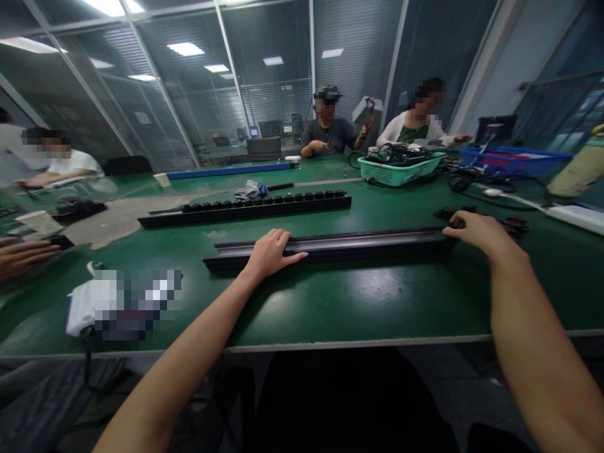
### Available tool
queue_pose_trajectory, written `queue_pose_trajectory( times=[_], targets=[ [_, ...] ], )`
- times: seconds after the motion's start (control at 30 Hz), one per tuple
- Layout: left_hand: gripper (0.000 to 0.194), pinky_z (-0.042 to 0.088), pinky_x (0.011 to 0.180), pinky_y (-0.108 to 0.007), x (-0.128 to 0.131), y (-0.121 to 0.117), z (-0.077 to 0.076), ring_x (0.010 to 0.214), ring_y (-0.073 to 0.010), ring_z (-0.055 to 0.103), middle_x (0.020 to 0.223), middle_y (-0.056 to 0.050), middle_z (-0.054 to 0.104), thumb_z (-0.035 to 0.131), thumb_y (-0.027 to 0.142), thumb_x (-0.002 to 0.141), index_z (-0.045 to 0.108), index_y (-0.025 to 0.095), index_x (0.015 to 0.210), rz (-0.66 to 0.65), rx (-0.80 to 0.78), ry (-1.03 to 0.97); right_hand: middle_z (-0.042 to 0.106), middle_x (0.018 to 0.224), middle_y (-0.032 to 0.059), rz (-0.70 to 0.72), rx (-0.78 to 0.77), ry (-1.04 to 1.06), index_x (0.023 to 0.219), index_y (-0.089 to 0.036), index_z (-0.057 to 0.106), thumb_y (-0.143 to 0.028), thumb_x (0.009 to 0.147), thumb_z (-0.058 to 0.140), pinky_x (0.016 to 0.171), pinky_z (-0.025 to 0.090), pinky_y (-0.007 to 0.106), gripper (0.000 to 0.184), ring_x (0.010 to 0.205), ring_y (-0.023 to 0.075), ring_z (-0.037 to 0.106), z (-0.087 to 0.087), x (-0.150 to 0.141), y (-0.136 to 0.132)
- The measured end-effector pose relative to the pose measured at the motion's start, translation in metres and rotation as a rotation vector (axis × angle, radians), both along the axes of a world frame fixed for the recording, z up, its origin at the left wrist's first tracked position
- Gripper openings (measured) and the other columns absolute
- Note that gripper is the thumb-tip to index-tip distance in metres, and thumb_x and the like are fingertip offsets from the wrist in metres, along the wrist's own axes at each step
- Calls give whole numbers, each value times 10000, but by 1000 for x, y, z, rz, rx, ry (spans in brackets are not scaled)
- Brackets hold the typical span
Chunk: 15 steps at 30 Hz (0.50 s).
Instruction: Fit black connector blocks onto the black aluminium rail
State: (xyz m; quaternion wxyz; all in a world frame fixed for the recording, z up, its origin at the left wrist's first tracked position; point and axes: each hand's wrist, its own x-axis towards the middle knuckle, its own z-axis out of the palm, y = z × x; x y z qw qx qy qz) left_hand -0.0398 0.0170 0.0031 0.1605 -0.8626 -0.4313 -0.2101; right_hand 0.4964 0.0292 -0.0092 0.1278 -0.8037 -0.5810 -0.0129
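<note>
A long black channel-shaped rail (358,246) lies lengthwise on the green table in front of me. My left hand (272,253) grips it left of its middle, fingers over the far edge and thumb along the near wall. At the rail's right end, my right hand (476,231) is closed in a pinch on a small black part (457,224), mostly covered by the fingertips. More small black pieces (516,226) lie just beyond that hand. Farther back, a second black rail (255,212) carries a row of small black parts along its top.
A green basket of cables (401,173), a blue bin (514,162) and a white power strip (578,215) stand to the right. At the left are a white box-shaped device (89,308) and a co-worker's hand (26,255). Other people sit around the table.
</note>
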Motion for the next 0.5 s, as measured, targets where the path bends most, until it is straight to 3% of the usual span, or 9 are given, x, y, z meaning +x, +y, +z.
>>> queue_pose_trajectory(
  times=[0.13,0.3,0.43,0.5],
  targets=[
    [561,482,864,-383,0,0,0,1016,-272,585,1048,-115,645,467,710,875,585,183,1024,5,-4,1,661,1095,204,-34,-31,37,966,-212,623,-530,767,585,717,397,404,377,901,327,594,0,9,-3],
    [552,482,865,-386,0,0,1,1015,-272,585,1044,-111,644,471,708,873,586,190,1025,-3,-4,-12,660,1089,212,-56,-54,67,948,-199,633,-500,774,597,726,409,401,350,914,327,599,0,13,-3],
    [549,484,856,-381,0,-1,2,1003,-267,587,1038,-108,643,478,706,872,583,189,1025,-2,-5,-13,663,1101,218,-175,-70,47,975,-216,643,-517,768,602,727,418,429,368,976,368,602,-2,24,-5],
    [553,484,855,-381,0,-1,2,1000,-267,586,1039,-111,643,471,705,876,583,185,1027,-1,-5,-5,672,1027,236,-213,-43,51,926,-217,667,-523,736,630,681,420,449,362,919,381,616,-8,32,-5]
  ],
)
